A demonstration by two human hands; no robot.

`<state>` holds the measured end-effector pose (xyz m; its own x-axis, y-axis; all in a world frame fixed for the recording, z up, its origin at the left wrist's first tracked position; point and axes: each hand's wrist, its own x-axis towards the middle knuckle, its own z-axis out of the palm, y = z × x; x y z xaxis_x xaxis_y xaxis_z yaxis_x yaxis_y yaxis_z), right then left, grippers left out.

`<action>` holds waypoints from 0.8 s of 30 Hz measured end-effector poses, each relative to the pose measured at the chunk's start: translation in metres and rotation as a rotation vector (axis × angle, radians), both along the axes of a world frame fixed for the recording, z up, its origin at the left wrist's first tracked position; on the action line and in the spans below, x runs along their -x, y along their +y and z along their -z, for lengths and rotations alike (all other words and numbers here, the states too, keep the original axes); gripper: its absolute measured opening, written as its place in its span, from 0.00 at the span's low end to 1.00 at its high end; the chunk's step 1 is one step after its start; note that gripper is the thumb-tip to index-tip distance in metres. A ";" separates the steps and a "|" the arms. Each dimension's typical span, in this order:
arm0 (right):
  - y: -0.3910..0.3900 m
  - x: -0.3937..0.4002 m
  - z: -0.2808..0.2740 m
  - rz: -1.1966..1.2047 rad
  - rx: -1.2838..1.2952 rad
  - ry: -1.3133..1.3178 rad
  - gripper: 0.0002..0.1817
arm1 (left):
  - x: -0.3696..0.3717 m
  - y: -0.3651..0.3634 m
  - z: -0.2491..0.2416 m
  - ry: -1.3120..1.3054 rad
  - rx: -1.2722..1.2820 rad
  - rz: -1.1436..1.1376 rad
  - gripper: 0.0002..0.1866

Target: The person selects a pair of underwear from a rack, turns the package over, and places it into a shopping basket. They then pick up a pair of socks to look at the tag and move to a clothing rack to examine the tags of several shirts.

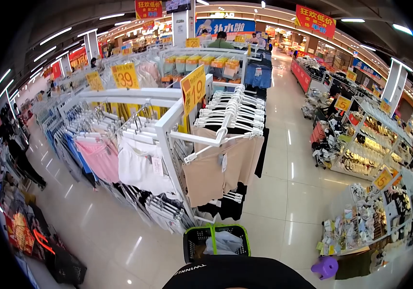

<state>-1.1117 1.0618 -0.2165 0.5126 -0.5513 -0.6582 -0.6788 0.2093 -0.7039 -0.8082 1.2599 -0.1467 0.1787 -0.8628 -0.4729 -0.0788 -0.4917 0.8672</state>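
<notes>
Neither of my hands shows; only the front of my black top [238, 274] with white lettering fills the bottom edge. Just ahead of it is a black shopping basket [248, 243] with a bright green rim and handle. A pale, crumpled bag-like item [226, 242] lies inside, beside something brown that I cannot make out. Beyond the basket, beige shorts [223, 166] hang at the front of a rack on white hangers [235, 108]. White shorts [144, 161] with a tag and pink shorts [99, 159] hang around the corner to the left.
The white metal rack [170, 161] carries yellow price signs [193, 90]. A tiled aisle [279, 144] runs along its right. Shoe shelves [368, 149] and a sock display [356, 216] line the far right, near a purple stool [325, 267]. A dark basket [66, 265] stands lower left.
</notes>
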 end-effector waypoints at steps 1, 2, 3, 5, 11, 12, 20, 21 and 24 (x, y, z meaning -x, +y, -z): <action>0.004 0.004 0.001 -0.006 -0.001 -0.009 0.17 | -0.001 0.005 0.010 -0.026 -0.008 -0.002 0.17; 0.010 0.014 0.001 0.007 -0.002 -0.043 0.17 | -0.002 0.013 0.022 -0.060 -0.023 -0.002 0.17; 0.015 0.016 -0.005 0.000 -0.006 -0.091 0.17 | -0.002 0.019 0.037 -0.094 -0.039 -0.002 0.17; 0.028 0.022 -0.044 0.016 -0.018 -0.303 0.17 | -0.003 0.022 0.037 -0.075 -0.044 -0.003 0.17; 0.011 0.039 0.051 0.245 -0.233 0.085 0.14 | -0.009 0.029 0.111 -0.097 -0.304 0.116 0.15; 0.005 0.039 0.037 0.170 -0.203 0.146 0.15 | -0.014 0.030 0.117 -0.082 -0.351 0.124 0.14; -0.034 0.041 0.064 0.106 -0.128 0.294 0.11 | -0.025 0.053 0.127 -0.241 -0.446 -0.077 0.15; -0.036 0.037 0.068 0.077 -0.113 0.253 0.11 | -0.019 0.060 0.124 -0.235 -0.458 -0.079 0.15; -0.044 0.003 0.066 0.025 -0.078 0.206 0.11 | -0.007 0.081 0.116 -0.219 -0.422 -0.133 0.14</action>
<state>-1.1143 1.0176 -0.2826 0.3500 -0.5054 -0.7887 -0.8004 0.2760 -0.5321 -0.8015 1.3412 -0.2624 0.4087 -0.5666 -0.7155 -0.1496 -0.8150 0.5599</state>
